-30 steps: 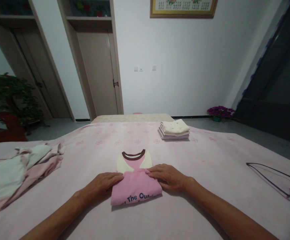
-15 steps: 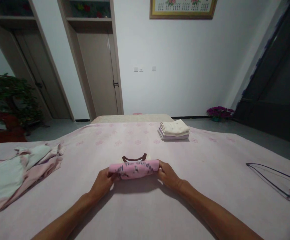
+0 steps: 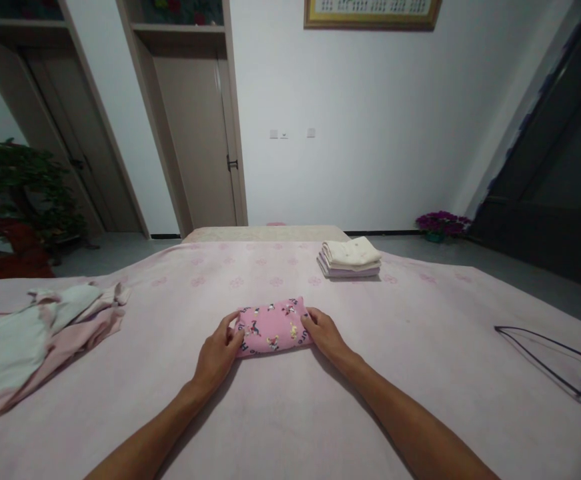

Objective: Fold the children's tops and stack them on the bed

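Note:
A pink printed shirt [image 3: 272, 328], folded into a small rectangular bundle, lies on the pale pink bed cover [image 3: 280, 413] in front of me. My left hand [image 3: 220, 348] grips its left end, thumb on top and the other fingers at the far side and partly hidden. At the right end my right hand [image 3: 323, 333] holds it the same way, thumb over the top. Small cartoon figures and dark letters show on the upper face. The shirt's collar is out of sight.
Folded clothes [image 3: 350, 257], cream over lilac, are stacked toward the far edge. Loose white and pink garments [image 3: 35, 340] lie at the left. A black clothes hanger [image 3: 550, 360] rests at the right. Doors and a white wall stand beyond.
The shirt's rolled part has gone over away from me, covering the dark-trimmed collar that showed before. Both hands have moved slightly up and closer together with it.

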Tool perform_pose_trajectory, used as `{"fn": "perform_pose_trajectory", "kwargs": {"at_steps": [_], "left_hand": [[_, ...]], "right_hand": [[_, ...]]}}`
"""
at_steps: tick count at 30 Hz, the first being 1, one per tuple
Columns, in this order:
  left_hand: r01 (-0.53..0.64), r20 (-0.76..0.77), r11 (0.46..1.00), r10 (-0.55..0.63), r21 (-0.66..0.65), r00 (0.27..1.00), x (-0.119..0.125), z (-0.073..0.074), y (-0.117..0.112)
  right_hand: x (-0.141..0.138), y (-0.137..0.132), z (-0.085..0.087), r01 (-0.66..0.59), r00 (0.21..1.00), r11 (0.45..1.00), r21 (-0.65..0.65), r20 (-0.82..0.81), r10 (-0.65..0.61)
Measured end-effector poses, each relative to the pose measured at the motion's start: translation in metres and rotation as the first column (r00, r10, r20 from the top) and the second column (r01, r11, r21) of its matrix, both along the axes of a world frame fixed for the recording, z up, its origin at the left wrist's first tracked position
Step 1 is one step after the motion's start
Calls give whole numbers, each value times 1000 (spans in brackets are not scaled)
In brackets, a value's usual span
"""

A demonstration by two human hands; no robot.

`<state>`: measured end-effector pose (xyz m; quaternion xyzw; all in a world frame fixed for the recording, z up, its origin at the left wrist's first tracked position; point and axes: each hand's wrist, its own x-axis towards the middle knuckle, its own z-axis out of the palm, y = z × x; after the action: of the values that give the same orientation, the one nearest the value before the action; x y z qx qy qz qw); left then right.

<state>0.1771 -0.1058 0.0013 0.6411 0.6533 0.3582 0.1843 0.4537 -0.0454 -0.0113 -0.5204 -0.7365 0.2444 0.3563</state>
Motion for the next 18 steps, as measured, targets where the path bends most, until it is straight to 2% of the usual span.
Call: {"fn": "perform_pose_trajectory", "kwargs": {"at_steps": [2, 6, 7, 9, 11, 13, 15, 18], "left_hand": [[-21, -90, 1000, 19, -20, 996, 0, 2, -3], [-29, -313, 996, 0, -87, 950, -3, 10, -4], [-25, -370, 998, 5, -50, 929, -4, 12, -4], [11, -460, 994, 43, 113, 887, -4, 16, -3], [107, -493, 949, 55, 296, 868, 2, 18, 1], [222, -497, 895, -1, 386, 868, 12, 17, 7], [308, -515, 876, -82, 371, 853, 25, 11, 16], [315, -563, 918, -132, 241, 816, 37, -3, 28]], "right_hand": [[-1, 0, 5, 71, 996, 997, -42, 53, -68], [1, -7, 17, 167, 946, 983, -75, 295, -138], [2, -10, 21, 176, 930, 984, -40, 334, -153], [0, -17, 30, 177, 898, 980, 87, 393, -197], [-7, -22, 39, 131, 879, 964, 230, 423, -220], [-17, -25, 47, 17, 880, 950, 311, 446, -161], [-29, -24, 51, -129, 870, 940, 315, 491, -45], [-39, -18, 46, -258, 813, 946, 195, 573, 104]]}}
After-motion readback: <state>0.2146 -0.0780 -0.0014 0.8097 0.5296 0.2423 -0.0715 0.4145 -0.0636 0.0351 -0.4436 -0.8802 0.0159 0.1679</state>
